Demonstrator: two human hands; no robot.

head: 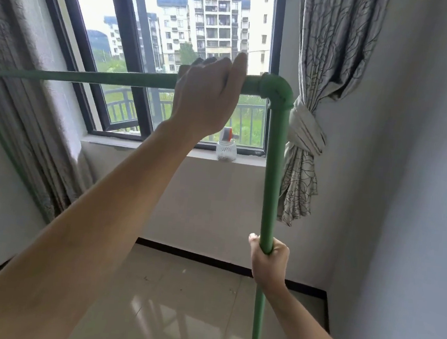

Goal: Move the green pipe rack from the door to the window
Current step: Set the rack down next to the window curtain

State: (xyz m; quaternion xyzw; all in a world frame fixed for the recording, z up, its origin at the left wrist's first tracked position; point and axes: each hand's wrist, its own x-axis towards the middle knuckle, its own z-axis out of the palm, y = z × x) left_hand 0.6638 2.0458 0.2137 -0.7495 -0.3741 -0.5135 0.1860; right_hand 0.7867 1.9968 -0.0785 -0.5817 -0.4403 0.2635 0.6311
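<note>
The green pipe rack stands in front of the window. Its top bar runs from the far left to an elbow joint at the upper right, and a vertical post drops from there to the floor. My left hand is closed over the top bar just left of the elbow, thumb raised. My right hand grips the vertical post low down. A second thin green leg shows at the far left edge. The rack's feet are out of view.
A small glass jar sits on the windowsill behind the post. A knotted patterned curtain hangs right of the post, and a grey curtain on the left. Tiled floor lies below, with the right wall close.
</note>
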